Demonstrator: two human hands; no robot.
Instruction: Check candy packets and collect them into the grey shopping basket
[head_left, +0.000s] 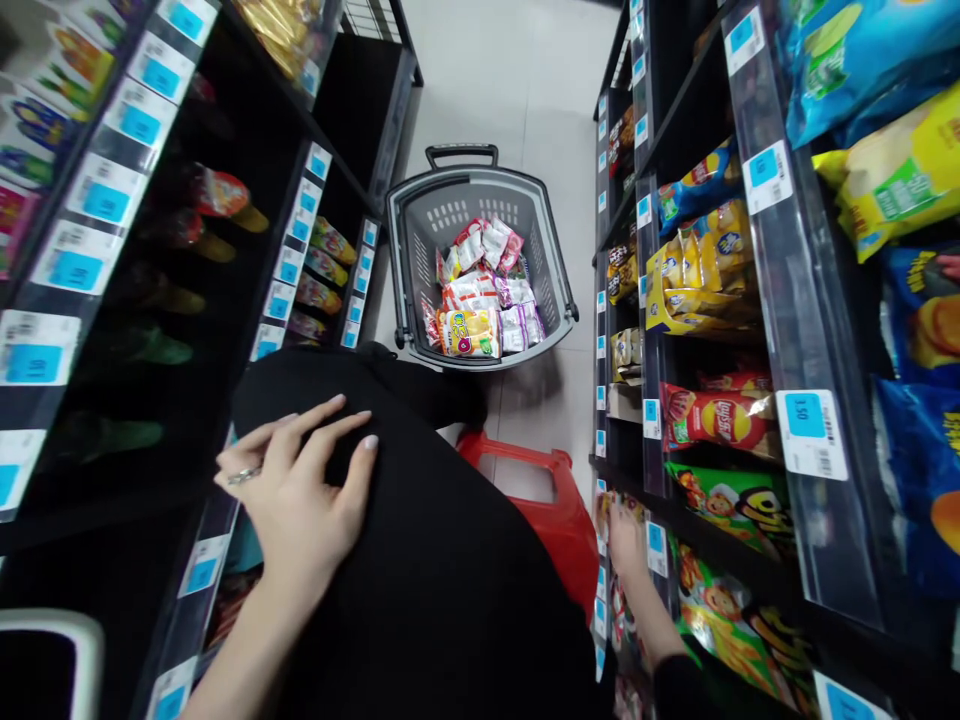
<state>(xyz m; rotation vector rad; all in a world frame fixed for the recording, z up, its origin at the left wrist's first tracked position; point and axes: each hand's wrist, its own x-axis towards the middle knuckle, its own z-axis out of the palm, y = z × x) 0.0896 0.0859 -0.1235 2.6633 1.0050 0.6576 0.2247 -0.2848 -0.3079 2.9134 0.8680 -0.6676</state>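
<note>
My left hand [300,485] lies on the black-clothed leg [442,560], fingers stretched apart, with a ring on one finger. It holds nothing. My right hand [626,540] reaches into a low shelf on the right, at some small snack packets [628,505]. Its fingers are mostly hidden among them, so I cannot see whether it grips one. Ahead on the floor stands a grey shopping basket [551,270] with a black handle. Inside it lie several snack packets [472,290], among them a yellow-orange bag [469,333] at the near side.
A red plastic stool [559,515] is beside the leg. Black shelves with price tags [811,432] flank the narrow aisle. Chip bags [724,420] fill the right side; small snack packs [319,265] sit on the left. Pale floor tiles [510,80] run beyond the basket.
</note>
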